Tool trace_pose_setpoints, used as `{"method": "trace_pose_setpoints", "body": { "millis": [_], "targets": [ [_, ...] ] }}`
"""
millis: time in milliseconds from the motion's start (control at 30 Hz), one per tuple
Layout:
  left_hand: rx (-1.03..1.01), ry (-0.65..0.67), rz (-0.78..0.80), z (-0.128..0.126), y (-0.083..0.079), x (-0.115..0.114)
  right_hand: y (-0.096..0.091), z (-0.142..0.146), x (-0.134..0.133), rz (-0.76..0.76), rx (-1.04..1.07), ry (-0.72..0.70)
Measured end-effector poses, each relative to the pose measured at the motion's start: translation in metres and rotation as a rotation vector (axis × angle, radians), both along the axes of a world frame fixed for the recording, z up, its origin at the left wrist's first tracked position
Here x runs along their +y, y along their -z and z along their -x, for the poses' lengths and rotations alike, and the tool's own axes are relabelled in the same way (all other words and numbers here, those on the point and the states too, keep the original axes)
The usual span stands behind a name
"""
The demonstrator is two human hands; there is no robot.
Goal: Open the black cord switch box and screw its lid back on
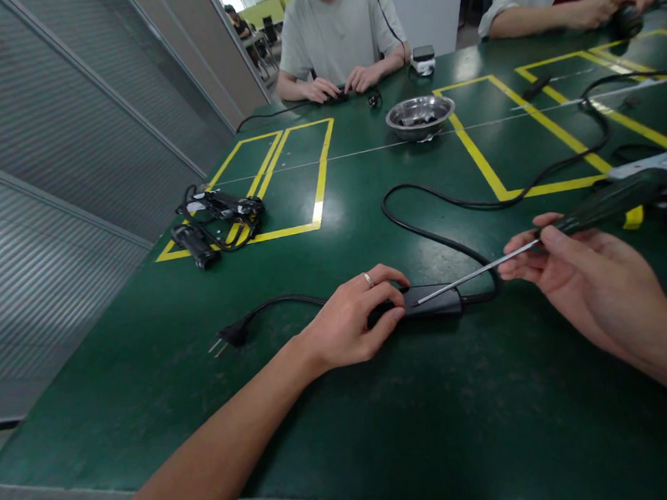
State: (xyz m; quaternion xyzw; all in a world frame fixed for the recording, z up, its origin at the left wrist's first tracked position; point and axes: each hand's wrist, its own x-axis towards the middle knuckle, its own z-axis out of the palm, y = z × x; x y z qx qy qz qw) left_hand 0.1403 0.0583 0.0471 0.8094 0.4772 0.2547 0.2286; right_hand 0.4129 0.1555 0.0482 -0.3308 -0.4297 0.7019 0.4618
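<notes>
A black box-shaped device (438, 303) with a cord at each end lies on the green table. My left hand (363, 314), with a ring on one finger, grips its left part, fingers over the far side and thumb on the near side. In my right hand (584, 281) is a screwdriver (606, 204) with a dark handle, pinched near the base of its shaft. The tip slants down and left to the device's top face; whether it sits in a screw is too small to tell. The left cord ends in a two-pin plug (232, 335).
Beyond my hands stand a metal bowl (421, 118) of small parts and yellow tape rectangles (321, 172). A bundle of black cables (221, 214) lies at left. Black cord (426, 233) loops to the right. Two people work across the green table (306, 457).
</notes>
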Motion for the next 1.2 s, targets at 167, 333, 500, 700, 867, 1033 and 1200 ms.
{"method": "trace_pose_setpoints", "body": {
  "millis": [167, 333, 500, 700, 867, 1033, 1200],
  "targets": [
    [-0.031, -0.005, 0.022, -0.0018, -0.0002, -0.0002, -0.0015, -0.0003, -0.0028, -0.033, -0.004, 0.001],
    [-0.064, -0.005, 0.015, -0.0008, 0.0008, 0.0011, -0.0033, -0.0007, -0.0052, -0.04, -0.008, 0.02],
    [-0.077, 0.011, 0.023, 0.0005, 0.0003, 0.0023, -0.0042, -0.0011, -0.0058, -0.049, -0.008, 0.006],
    [-0.128, 0.015, 0.06, 0.0016, -0.0006, 0.0034, -0.0044, -0.0014, -0.0057, -0.065, -0.003, 0.017],
    [-0.124, 0.018, 0.072, 0.0026, -0.0005, 0.0039, -0.0027, -0.0023, -0.005, -0.077, -0.01, 0.014],
    [-0.115, 0.012, 0.038, 0.0025, 0.0014, 0.0042, -0.003, -0.0024, -0.0062, -0.08, -0.019, 0.014],
    [-0.11, 0.011, 0.032, 0.0022, 0.0035, 0.0034, -0.0054, -0.003, -0.0071, -0.099, -0.03, 0.015]
  ]
}}
